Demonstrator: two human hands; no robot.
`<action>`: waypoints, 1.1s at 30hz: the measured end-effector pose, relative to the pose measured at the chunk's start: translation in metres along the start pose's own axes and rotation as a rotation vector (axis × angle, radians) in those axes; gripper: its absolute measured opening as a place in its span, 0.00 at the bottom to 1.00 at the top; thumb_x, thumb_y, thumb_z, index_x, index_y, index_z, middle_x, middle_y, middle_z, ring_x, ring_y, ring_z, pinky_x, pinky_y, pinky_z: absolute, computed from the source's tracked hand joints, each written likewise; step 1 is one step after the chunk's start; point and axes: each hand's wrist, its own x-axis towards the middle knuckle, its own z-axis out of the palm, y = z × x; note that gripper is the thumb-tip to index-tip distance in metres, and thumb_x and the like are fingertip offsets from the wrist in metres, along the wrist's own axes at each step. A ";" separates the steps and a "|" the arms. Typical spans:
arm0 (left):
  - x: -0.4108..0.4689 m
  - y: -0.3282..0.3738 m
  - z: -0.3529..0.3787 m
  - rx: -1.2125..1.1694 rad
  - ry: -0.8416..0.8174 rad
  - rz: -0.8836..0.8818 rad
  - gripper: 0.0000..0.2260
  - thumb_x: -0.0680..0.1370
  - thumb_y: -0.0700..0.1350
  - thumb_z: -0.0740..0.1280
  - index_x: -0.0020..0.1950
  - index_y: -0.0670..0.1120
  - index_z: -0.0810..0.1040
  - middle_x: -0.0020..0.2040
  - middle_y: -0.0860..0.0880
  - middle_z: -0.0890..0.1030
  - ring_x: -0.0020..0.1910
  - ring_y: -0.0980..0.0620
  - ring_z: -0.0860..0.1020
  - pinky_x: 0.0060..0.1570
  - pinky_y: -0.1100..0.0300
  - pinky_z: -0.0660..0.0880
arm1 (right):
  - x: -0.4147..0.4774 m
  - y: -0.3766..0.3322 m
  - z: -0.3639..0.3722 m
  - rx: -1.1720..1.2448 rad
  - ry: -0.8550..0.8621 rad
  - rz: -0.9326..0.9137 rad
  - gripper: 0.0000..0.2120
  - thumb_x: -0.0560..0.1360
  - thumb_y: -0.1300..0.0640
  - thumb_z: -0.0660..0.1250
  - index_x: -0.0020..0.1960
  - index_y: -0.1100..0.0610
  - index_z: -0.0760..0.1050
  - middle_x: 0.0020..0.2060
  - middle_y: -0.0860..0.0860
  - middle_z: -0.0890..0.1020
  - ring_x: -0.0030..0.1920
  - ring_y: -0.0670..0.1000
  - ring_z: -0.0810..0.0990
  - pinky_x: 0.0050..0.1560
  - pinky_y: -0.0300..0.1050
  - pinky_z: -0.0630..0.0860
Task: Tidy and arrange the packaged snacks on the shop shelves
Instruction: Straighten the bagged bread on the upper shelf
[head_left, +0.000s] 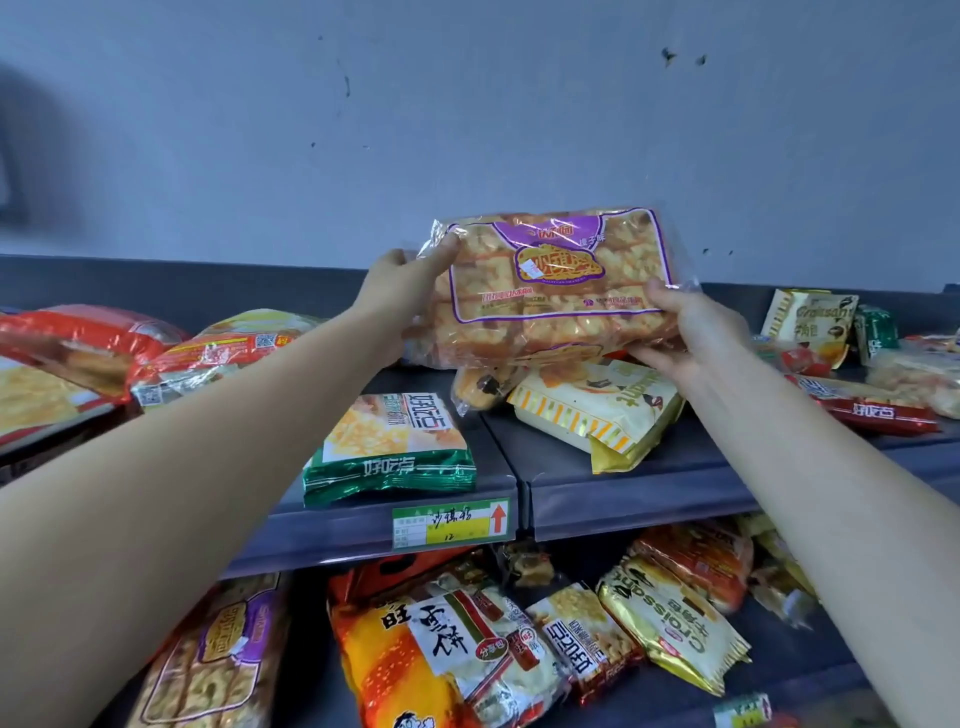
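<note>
Left hand (402, 283) and right hand (685, 322) grip purple-labelled pack (556, 280) (pastries, probably).

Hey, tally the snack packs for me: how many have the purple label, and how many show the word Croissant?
Purple-label packs: 2, the held pack and the bottom-left pack.
Croissant packs: 2, the white pack at top right and the gold pack at lower right.
Total: 4.
The pale pack under the held one has lettering I cannot read, so it is not counted.
</note>
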 end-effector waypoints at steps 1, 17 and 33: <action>-0.002 -0.001 -0.002 0.068 -0.042 -0.027 0.41 0.63 0.73 0.69 0.66 0.47 0.73 0.60 0.47 0.79 0.54 0.46 0.79 0.53 0.47 0.77 | 0.001 0.001 0.000 0.007 -0.001 0.014 0.11 0.69 0.62 0.76 0.49 0.58 0.77 0.51 0.56 0.83 0.50 0.56 0.83 0.40 0.56 0.82; -0.073 -0.034 0.008 1.259 -0.333 -0.254 0.48 0.67 0.68 0.70 0.79 0.51 0.53 0.79 0.47 0.56 0.76 0.43 0.59 0.72 0.47 0.61 | -0.014 -0.008 -0.012 0.116 -0.057 0.044 0.06 0.73 0.64 0.71 0.41 0.55 0.77 0.42 0.52 0.81 0.45 0.51 0.81 0.47 0.55 0.82; -0.098 -0.035 -0.039 1.623 -0.033 -0.190 0.23 0.72 0.39 0.60 0.67 0.52 0.71 0.64 0.50 0.74 0.60 0.45 0.73 0.54 0.47 0.70 | -0.048 0.001 -0.006 0.147 -0.059 0.163 0.12 0.73 0.64 0.72 0.37 0.54 0.70 0.39 0.51 0.75 0.42 0.51 0.76 0.48 0.53 0.80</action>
